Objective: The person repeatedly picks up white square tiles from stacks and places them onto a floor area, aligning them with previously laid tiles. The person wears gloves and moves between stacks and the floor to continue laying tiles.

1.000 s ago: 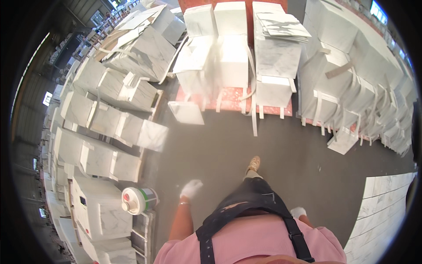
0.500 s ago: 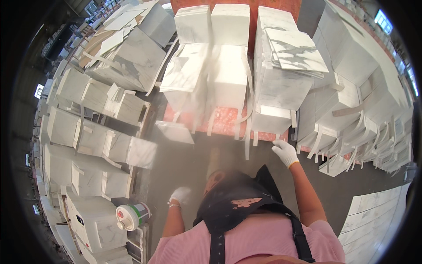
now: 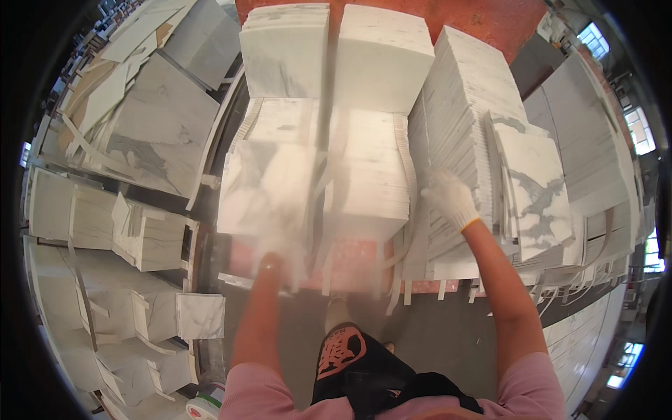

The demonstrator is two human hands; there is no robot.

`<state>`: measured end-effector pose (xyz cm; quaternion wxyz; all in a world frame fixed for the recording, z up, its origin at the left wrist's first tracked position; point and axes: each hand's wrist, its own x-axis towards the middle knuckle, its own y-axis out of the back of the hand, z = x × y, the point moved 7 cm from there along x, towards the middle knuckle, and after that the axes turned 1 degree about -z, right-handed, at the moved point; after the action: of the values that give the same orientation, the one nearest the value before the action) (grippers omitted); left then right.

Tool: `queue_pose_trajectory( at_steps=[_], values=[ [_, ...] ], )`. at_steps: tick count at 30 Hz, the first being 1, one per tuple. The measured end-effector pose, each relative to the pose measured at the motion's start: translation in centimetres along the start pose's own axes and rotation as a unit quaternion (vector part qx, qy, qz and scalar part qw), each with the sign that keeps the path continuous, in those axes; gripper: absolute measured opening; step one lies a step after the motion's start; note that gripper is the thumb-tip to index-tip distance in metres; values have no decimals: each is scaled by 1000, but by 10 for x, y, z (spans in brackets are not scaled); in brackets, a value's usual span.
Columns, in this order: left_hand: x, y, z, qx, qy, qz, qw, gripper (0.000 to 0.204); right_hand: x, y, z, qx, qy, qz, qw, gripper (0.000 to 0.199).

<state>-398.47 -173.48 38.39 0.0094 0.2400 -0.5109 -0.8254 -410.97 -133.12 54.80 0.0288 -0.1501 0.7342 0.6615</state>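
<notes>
My right hand [image 3: 449, 197], in a white knit glove with a yellow cuff edge, is at the side of the right-hand stack of thin marbled tiles [image 3: 458, 133]. Its fingers look stretched out, somewhat smeared, and no held thing shows. My left hand [image 3: 274, 241], also gloved and blurred by motion, is low at the front of the left stack's large grey-veined tile [image 3: 262, 182]. Whether it grips that tile cannot be made out. Between both hands stands the middle tile stack [image 3: 371, 175], with a pale strap [image 3: 411, 175] along its right side.
The stacks stand on a red base [image 3: 353, 255]. Loose veined tiles [image 3: 539, 185] lean on the right stack. More tile stacks [image 3: 143, 241] line the left side, with a white-and-green tub [image 3: 203, 408] at lower left. Pale straps [image 3: 408, 290] hang at the front edge.
I have come closer to the stacks. My left hand has moved up and forward to the left stack's front, and my right hand has risen from the base's front edge to the right stack.
</notes>
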Motion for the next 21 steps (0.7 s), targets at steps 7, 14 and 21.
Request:
queue_pose_trajectory(
  at_steps=[7, 14, 21],
  values=[
    [130, -7, 17, 73, -110, 273, 953, 59, 225, 58, -31, -81, 65, 140, 985, 53],
    [143, -7, 19, 156, -77, 249, 953, 64, 360, 86, -32, -126, 47, 200, 970, 68],
    [146, 0, 24, 139, -69, 226, 962, 63, 383, 76, -38, -121, 38, 262, 957, 68]
  ],
)
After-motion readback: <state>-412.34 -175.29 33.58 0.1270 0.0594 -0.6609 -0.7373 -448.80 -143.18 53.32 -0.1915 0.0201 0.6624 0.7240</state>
